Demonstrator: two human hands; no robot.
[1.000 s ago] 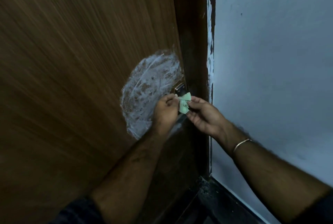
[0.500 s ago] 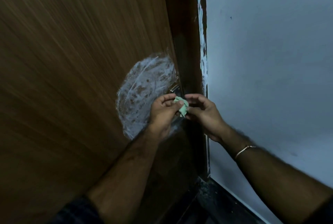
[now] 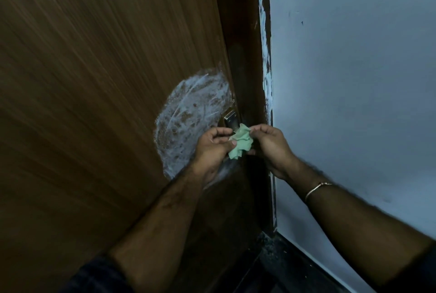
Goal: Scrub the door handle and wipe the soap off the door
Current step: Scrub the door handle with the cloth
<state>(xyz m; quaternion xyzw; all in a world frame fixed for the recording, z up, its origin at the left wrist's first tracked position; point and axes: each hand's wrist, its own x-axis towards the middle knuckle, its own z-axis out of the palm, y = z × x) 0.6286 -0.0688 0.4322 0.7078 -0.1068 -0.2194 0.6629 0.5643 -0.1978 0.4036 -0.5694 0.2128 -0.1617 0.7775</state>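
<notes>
Holding a small green cloth [image 3: 240, 142] between both hands, just in front of the metal door handle [image 3: 230, 115], at the latch edge of the wooden door [image 3: 106, 80]. Left hand [image 3: 212, 148]: thumb and curled fingers grasp the cloth's lower left side. Right hand [image 3: 271, 144]: fingertips pinch its upper right corner. Cloth is crumpled, limp, thin; looks light and soft, probably damp, with no stiffness of its own. Judgement: best bunched into a wad inside one grip so pressure reaches the handle; a loose corner pinch will only drag it. Handle is rigid, shiny, likely slick where soapy; mostly hidden behind cloth and fingers. White soap smear [image 3: 191, 122] covers a round patch of door left of the handle, streaked, not yet wiped. Smooth veneer should let the cloth glide. Pale wall [image 3: 354, 80] to the right; thin bangle [image 3: 316, 190] on right wrist
</notes>
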